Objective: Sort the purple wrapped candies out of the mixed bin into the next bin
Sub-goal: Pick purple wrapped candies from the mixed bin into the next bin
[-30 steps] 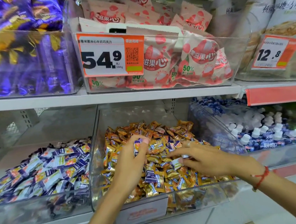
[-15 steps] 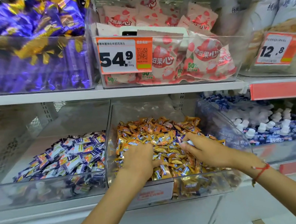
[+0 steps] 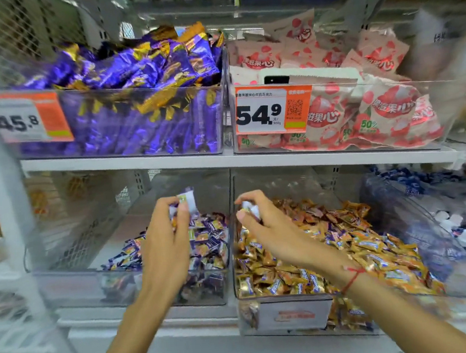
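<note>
On the lower shelf stands the clear mixed bin (image 3: 284, 310), full of gold-wrapped candies (image 3: 370, 251) with a few purple ones among them. The bin to its left (image 3: 74, 288) holds a heap of purple wrapped candies (image 3: 206, 241). My left hand (image 3: 166, 239) is raised over that left bin and pinches a purple-and-white candy (image 3: 186, 202) in its fingertips. My right hand (image 3: 271, 229) hovers over the left edge of the mixed bin and pinches another purple-and-white candy (image 3: 250, 209).
The shelf above carries a bin of large purple and gold packets (image 3: 144, 99) and a bin of pink and white packets (image 3: 361, 107) with a 54.9 price tag (image 3: 272, 110). A curved clear bin of blue and white sweets (image 3: 458, 225) stands at the right.
Both hands have lifted out of the gold candy bin, each with a purple candy. My left hand has moved left over the purple bin. The view has swung left and up.
</note>
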`<state>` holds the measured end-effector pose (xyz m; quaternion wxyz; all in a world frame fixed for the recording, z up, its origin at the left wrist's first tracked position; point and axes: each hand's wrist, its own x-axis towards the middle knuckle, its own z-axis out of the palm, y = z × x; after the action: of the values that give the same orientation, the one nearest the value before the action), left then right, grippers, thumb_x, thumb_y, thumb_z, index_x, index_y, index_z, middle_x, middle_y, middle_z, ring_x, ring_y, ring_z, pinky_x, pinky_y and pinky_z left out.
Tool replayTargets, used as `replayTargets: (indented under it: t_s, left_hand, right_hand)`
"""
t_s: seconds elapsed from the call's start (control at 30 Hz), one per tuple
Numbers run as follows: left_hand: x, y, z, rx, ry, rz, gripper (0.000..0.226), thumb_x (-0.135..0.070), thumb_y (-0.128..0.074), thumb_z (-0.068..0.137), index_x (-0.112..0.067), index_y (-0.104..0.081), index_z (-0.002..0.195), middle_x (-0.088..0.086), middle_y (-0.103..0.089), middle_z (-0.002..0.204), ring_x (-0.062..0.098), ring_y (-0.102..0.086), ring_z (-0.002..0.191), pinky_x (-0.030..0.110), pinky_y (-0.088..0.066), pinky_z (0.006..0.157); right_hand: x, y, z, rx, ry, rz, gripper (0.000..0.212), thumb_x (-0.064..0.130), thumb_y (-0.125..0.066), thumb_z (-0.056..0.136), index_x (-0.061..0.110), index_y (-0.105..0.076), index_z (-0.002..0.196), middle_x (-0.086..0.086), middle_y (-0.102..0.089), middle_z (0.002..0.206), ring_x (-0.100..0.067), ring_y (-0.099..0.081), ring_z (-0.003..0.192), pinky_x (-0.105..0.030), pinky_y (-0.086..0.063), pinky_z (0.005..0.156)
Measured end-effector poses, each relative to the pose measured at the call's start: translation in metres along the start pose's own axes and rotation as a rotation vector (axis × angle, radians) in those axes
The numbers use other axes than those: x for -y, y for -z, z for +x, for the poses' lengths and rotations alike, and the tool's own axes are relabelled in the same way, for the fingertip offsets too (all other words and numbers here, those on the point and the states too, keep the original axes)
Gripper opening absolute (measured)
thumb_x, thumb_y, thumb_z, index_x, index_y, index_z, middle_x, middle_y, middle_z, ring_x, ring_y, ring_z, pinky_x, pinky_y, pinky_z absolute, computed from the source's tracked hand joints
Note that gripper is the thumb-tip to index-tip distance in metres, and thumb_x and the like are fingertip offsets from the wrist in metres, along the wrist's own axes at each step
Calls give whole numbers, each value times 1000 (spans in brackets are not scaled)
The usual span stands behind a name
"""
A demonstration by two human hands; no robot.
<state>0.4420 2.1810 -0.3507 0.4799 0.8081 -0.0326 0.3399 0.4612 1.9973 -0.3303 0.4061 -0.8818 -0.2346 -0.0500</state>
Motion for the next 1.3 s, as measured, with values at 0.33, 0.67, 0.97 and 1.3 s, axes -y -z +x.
replayTargets:
  t_s: [0.33,0.67,0.97,1.3]
  left_hand:
    - [83,8,50,460,127,271,86,-80,-21,84,-24,-32,149,1,-24,158,19,-17,146,43,-17,118]
    - [43,-24,34,867,-129,541,56,-56,-30,99,-40,-16,150,-12,-1,161,17,3,149,48,-6,120]
    - [100,-35,80,865,156,784,68,-72,-19,90,-43,-14,151,-9,-4,162,21,2,149,64,-4,114]
    - [111,-9,70,758,147,750,63,-67,-23,93,-42,-20,150,-4,-16,161,25,-8,148,56,-10,117]
  right_hand:
    - [14,-48,70,433,-11,-778,70,46,-48,96,31,-12,154,-8,-10,160,-28,-2,147,-58,6,115]
    - [-29,5,-8,24,107,-366,41,40,-43,101,40,-42,142,18,-38,147,2,-27,136,-23,-24,112]
    - [-26,-21,44,249,-25,-335,50,51,-26,101,44,-18,150,12,-4,161,-12,-7,148,-33,-12,117]
    - [-32,-24,48,225,-22,-284,44,48,-30,102,48,-27,146,18,-7,159,-9,-12,146,-34,-19,117]
